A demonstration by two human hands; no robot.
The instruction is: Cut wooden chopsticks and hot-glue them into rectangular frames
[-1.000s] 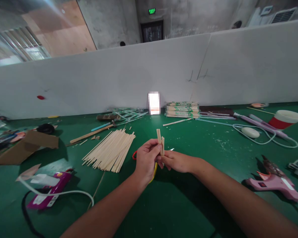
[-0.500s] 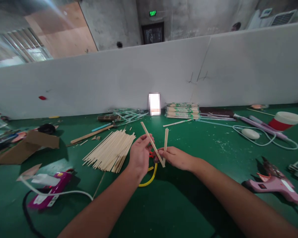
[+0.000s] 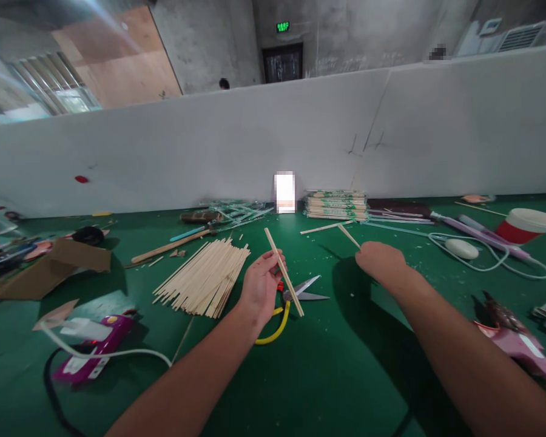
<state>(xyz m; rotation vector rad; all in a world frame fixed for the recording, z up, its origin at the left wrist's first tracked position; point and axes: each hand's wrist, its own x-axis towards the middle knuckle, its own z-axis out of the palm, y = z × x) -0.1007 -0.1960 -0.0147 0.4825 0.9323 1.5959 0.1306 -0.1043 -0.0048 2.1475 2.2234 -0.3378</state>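
Observation:
My left hand [image 3: 260,284] is closed round a pale wooden chopstick [image 3: 292,288], which slants down to the right over the scissors. Off to the right, my right hand [image 3: 381,258] is closed on another wooden chopstick [image 3: 348,236]; its tip points up and left, while the rest is hidden in the fist. Below the left hand lies a pair of scissors [image 3: 279,331] with yellow and red handles, blades apart. A flat pile of loose chopsticks [image 3: 202,276] rests just left of my left hand.
Wrapped chopsticks [image 3: 337,205] are stacked by the white partition [image 3: 186,152]. Corded glue guns lie on both sides, one magenta [image 3: 95,349] and one pink [image 3: 519,343]. A paper cup [image 3: 528,226] leans at far right; bent cardboard [image 3: 57,267] is at left.
My right hand has moved away from my left, rightward and farther off, carrying its chopstick along. The scissor blades have come into view. My left hand has barely moved.

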